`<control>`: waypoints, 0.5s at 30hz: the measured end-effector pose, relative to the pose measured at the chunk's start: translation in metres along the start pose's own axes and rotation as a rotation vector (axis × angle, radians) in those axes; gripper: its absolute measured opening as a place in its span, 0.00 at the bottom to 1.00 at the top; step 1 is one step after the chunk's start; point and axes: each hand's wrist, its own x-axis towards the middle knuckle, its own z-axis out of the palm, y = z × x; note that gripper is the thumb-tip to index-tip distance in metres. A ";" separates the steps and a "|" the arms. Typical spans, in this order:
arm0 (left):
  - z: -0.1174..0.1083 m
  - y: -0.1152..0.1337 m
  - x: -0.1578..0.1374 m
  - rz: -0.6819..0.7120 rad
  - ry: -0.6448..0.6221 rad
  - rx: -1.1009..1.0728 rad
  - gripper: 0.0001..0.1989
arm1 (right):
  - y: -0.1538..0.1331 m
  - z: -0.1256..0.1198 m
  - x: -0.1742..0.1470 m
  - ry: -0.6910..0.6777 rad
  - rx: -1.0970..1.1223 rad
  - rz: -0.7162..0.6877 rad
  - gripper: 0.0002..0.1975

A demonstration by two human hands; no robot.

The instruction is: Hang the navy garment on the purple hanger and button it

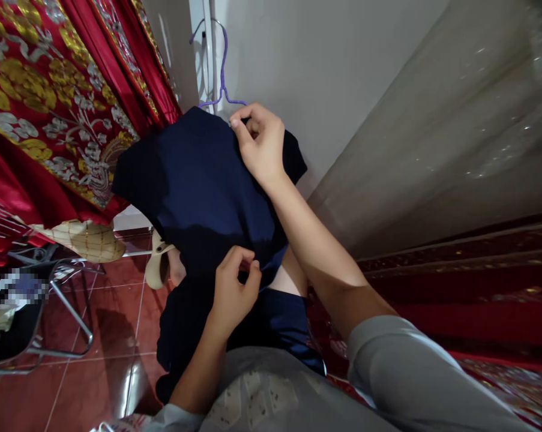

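A dark navy short-sleeved garment (194, 180) hangs in front of me on a purple wire hanger (224, 66). My right hand (261, 141) is closed in a pinch at the garment's neckline, thumb against fingers on the upper edge. Lower down, over the front of the garment, my left hand (237, 288) has thumb and forefinger curled together in a pinch. Whatever sits between those left fingertips is too small to make out. Dark cloth drapes across my lap beneath the left wrist.
Red fabric with gold and silver embroidery (50, 90) hangs at the left. Below it stands a metal-framed chair (68, 312) with items on its seat. A beige clog (157, 264) shows on the red tiled floor (113, 336). Translucent plastic sheeting (455, 138) covers the right side.
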 end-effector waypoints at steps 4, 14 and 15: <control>0.000 -0.007 0.001 -0.020 -0.008 -0.030 0.04 | -0.004 -0.006 0.002 0.051 -0.058 -0.048 0.27; -0.051 0.018 0.167 0.364 0.180 -0.003 0.13 | -0.050 -0.033 -0.010 -0.007 -0.028 -0.036 0.23; -0.054 0.021 0.187 0.353 0.160 -0.022 0.11 | -0.052 -0.034 -0.009 -0.014 -0.029 -0.039 0.23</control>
